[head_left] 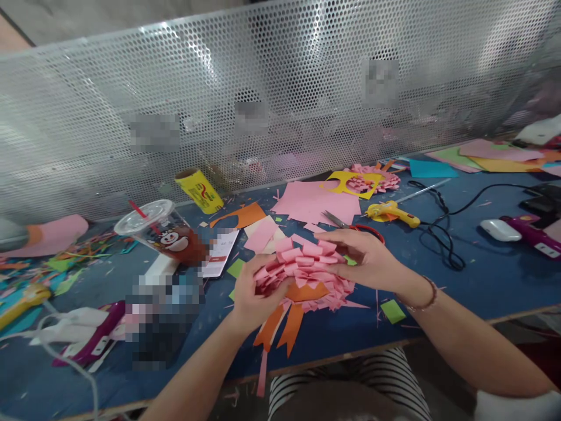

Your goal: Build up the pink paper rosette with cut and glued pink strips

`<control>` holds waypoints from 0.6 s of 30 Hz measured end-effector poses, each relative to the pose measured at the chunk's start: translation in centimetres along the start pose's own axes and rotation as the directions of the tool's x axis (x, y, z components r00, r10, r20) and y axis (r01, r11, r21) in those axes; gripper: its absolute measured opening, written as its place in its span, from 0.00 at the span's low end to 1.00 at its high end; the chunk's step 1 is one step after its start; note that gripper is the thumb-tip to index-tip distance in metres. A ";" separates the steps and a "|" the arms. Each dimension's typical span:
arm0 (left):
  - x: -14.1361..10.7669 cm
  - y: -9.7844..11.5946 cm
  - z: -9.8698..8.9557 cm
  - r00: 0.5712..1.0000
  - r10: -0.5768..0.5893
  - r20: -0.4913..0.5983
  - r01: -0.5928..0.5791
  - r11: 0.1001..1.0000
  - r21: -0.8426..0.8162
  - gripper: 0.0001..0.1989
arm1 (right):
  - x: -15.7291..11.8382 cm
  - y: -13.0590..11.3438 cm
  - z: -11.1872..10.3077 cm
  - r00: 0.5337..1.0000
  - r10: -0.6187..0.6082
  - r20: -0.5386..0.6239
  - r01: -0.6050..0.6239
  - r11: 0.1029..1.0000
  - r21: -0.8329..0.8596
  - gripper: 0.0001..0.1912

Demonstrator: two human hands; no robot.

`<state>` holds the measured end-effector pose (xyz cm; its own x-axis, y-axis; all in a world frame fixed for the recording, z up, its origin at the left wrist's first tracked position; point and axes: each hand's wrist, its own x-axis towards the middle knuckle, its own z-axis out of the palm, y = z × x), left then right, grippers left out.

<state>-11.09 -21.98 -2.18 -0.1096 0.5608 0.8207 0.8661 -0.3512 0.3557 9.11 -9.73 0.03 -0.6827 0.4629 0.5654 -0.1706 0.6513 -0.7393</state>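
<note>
A pink paper rosette [307, 263] with an orange centre and orange ribbon tails [283, 327] is between my two hands, over the table's front part. My left hand [258, 289] grips its left side, thumb toward the orange centre. On the upper right edge, my right hand [362, 257] holds the looped pink petals between thumb and fingers. Just behind the right hand lie scissors with red handles [372, 230], blades toward the pink paper sheet [313, 200]. Small green paper pieces [393, 311] lie about the rosette.
A yellow glue gun [392, 214] with a black cord lies to the right. A lidded drink cup [169, 234], a phone [220, 252] and a yellow roll [199, 192] stand or lie left. Another pink rosette [377, 178] rests by the perforated metal screen [280, 88].
</note>
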 end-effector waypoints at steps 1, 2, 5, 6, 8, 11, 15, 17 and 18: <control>0.0 0.1 0.0 1.000 0.003 -0.006 -0.003 1.000 -0.007 0.24 | 0.0 0.0 0.1 1.000 -0.005 -0.012 0.005 1.000 -0.016 0.24; 0.0 0.1 0.0 1.000 0.001 -0.011 -0.001 1.000 -0.015 0.24 | 0.0 0.0 0.1 1.000 -0.007 -0.022 0.006 0.999 -0.033 0.23; 0.1 0.2 0.1 1.000 -0.008 -0.022 0.008 1.000 -0.018 0.24 | 0.0 0.1 0.3 0.999 -0.023 -0.033 0.020 0.997 -0.077 0.23; 0.2 0.3 0.1 1.000 -0.003 -0.030 0.002 1.000 -0.015 0.24 | -0.1 0.1 0.3 0.999 -0.036 -0.027 0.034 0.996 -0.082 0.23; 0.6 0.5 -0.1 0.999 0.038 -0.031 -0.038 0.999 -0.011 0.25 | -0.3 0.3 0.5 0.997 -0.074 -0.034 0.071 0.994 -0.078 0.25; 0.9 0.8 -0.4 0.990 0.128 -0.057 -0.127 0.992 0.024 0.31 | -0.8 0.1 0.7 0.986 -0.147 -0.080 0.140 0.986 -0.088 0.29; 0.0 0.1 -1.2 0.962 0.242 -0.131 -0.242 0.970 0.014 0.42 | -1.1 -1.0 0.5 0.936 -0.352 -0.007 0.341 0.910 -0.234 0.21; -0.7 -0.4 -1.8 0.929 0.342 -0.139 -0.348 0.937 -0.020 0.41 | -1.2 -1.6 0.3 0.862 -0.500 0.081 0.498 0.808 -0.315 0.16; -1.0 -0.5 -2.1 0.918 0.379 -0.116 -0.384 0.923 -0.025 0.36 | -1.3 -1.8 0.2 0.819 -0.561 0.120 0.565 0.753 -0.338 0.15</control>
<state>-12.46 -23.92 -2.28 0.1709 0.2947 0.9402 0.8291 -0.5586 0.0244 10.18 -11.62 0.58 -0.5488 -0.0579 0.8339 -0.2739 0.9550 -0.1140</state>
